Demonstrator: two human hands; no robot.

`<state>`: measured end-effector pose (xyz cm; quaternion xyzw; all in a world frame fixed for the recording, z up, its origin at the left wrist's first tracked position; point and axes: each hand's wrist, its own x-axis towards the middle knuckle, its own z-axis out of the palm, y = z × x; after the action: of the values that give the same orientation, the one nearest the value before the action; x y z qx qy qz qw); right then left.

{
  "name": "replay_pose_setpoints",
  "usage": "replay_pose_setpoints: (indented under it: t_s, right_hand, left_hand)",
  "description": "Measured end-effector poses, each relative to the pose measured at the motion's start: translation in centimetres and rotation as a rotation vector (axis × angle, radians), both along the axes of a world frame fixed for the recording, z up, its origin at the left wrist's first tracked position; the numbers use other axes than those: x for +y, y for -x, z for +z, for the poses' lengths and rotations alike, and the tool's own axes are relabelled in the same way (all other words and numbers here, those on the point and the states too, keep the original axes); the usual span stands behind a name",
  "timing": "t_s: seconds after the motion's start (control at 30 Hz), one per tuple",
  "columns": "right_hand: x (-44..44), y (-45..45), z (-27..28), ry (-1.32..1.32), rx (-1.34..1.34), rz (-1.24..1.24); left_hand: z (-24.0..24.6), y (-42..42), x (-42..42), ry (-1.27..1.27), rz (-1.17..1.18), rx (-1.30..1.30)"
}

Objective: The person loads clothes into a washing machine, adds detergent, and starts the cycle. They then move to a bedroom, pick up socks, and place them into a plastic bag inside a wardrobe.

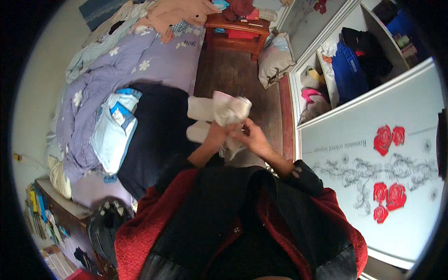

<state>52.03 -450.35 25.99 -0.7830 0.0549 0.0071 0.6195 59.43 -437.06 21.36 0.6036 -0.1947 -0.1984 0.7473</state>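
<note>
Both hands are on a bunched white cloth garment (227, 108) held out in front of my body, beside the bed. My left hand (218, 133) grips its near side, and two pale, sleeve-like ends stick out leftward past it. My right hand (253, 138) pinches the same cloth from the right, thumb and fingertips close together. Blur and folds hide what kind of garment it is. Left of the hands, a black cloth (157, 122) is spread over the bed edge. A light-blue garment with darker blue parts (113, 136) lies partly on it, roughly folded.
Purple flowered bedding (105, 73) covers the bed, with a peach garment (175, 14) at its far end. A wooden nightstand (231, 40) and a stuffed pale bag (276, 59) stand ahead. An open sliding wardrobe (371, 175) flanks the right; a black chair (105, 224) is lower left.
</note>
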Motion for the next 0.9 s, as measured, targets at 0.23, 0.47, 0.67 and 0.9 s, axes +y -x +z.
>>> replay_pose_setpoints:
  t_s: [0.23, 0.47, 0.67, 0.9]
  right_hand:
    - [-6.6, -16.7, -1.3, -0.360, 0.083, -0.279]
    - [-17.7, -28.7, -1.3, -0.282, 0.170, -0.072]
    - [-32.9, -29.9, -17.2, -0.160, 0.477, -0.357]
    - [-53.4, -36.1, -28.9, 0.244, 0.546, -0.888]
  left_hand:
    - [2.2, -15.3, -8.2, -0.617, -0.159, -0.319]
    - [2.8, -31.6, -14.8, -0.275, -0.094, 0.175]
    - [-0.4, -41.9, -20.6, -0.022, -0.109, 0.594]
    - [-1.7, -51.2, -32.2, -0.200, -0.085, 0.595]
